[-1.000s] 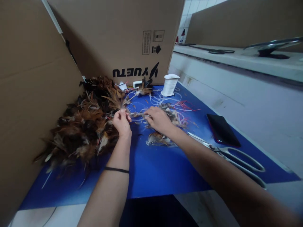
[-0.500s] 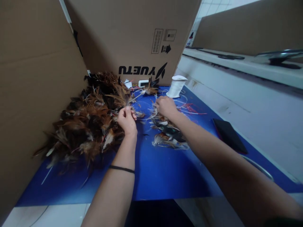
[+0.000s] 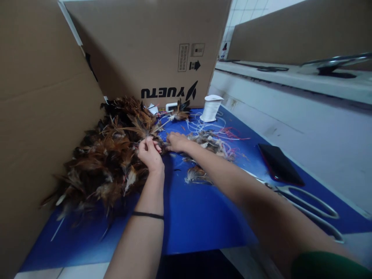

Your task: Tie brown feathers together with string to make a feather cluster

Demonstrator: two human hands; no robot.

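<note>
My left hand (image 3: 150, 153) is closed in a pinch on a brown feather bunch (image 3: 142, 126), whose feathers fan out above the fingers. Just right of it, my right hand (image 3: 176, 142) has its fingers pressed together near the left fingertips; what they hold, if anything, is too small to tell. A large heap of brown feathers (image 3: 107, 155) lies on the left. Under and beyond my right forearm is a smaller pile of mixed feathers (image 3: 209, 141). A dark feather bunch with a pale stem (image 3: 178, 113) lies behind the hands.
The blue tabletop (image 3: 197, 224) has large scissors (image 3: 305, 199) and a black flat object (image 3: 280, 163) at right. A white spool (image 3: 211, 108) stands at the back among clear and pink strands. Cardboard (image 3: 122, 46) rises behind and at left.
My right hand has moved left from the smaller feather pile to beside my left hand. The view has shifted slightly, and more of the scissors shows. My left hand keeps its pinch.
</note>
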